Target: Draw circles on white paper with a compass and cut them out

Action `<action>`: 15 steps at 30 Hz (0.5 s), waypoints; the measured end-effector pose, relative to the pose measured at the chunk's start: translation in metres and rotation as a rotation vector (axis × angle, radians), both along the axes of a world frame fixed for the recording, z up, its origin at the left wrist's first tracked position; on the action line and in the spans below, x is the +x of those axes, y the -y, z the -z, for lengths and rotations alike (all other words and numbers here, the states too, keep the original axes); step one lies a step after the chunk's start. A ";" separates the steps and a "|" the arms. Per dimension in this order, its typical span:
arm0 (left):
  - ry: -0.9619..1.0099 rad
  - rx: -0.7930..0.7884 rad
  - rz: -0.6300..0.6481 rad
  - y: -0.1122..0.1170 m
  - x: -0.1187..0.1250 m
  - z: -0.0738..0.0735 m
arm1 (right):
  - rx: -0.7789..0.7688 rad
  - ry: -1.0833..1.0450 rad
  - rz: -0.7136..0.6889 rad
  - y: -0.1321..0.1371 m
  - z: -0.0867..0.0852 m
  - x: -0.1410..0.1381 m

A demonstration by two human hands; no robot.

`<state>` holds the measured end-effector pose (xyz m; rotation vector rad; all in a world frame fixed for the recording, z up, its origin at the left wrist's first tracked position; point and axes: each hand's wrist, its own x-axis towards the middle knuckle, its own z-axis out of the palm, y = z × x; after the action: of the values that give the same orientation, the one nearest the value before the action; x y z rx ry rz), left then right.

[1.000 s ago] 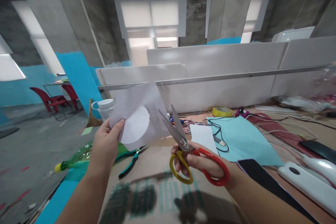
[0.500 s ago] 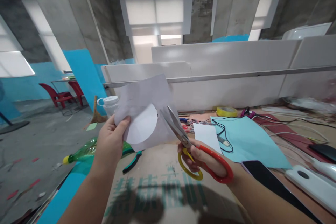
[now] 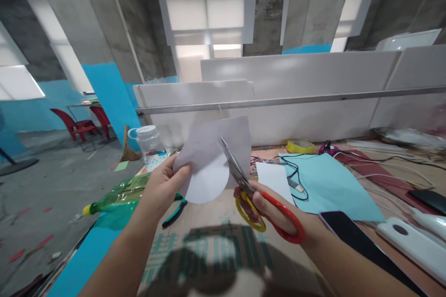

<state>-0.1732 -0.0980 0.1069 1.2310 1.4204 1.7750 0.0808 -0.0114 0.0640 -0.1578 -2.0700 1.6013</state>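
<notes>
In the head view my left hand (image 3: 170, 181) pinches a sheet of white paper (image 3: 212, 137) by its left edge, thumb on the near face. The lower part of the paper is a brighter, rounded piece (image 3: 208, 181) with a curved edge. My right hand (image 3: 259, 202) grips a pair of scissors (image 3: 237, 171) with one red and one yellow handle loop. The blades lie at the right side of the rounded edge, tips pointing up, nearly closed. Some of the right fingers are hidden behind the handles.
Below lies a cardboard sheet (image 3: 209, 246) with green print. Left are green-handled pliers (image 3: 175, 213), a green bottle (image 3: 118, 193) and a clear jar (image 3: 149, 141). Right are light-blue paper (image 3: 337, 188), a black cable (image 3: 296, 171), a phone (image 3: 362, 246) and yellow tape (image 3: 300, 147).
My left hand and the paper have moved right and slightly down, and the paper has turned. The scissor blades have come closer together. The right hand has barely moved.
</notes>
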 end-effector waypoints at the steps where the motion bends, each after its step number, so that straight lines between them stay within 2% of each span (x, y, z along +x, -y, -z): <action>1: -0.014 -0.007 0.010 0.001 0.002 -0.001 | 0.022 0.000 -0.003 0.000 -0.001 0.000; 6: -0.077 -0.040 0.038 0.005 0.004 -0.004 | 0.081 -0.015 -0.005 -0.002 0.000 -0.001; 15: -0.152 0.015 0.075 0.009 -0.005 0.000 | -0.006 0.013 0.052 0.000 0.002 0.002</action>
<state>-0.1784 -0.1074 0.1072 1.4346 1.4258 1.6754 0.0827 -0.0114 0.0624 -0.2225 -2.0541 1.5799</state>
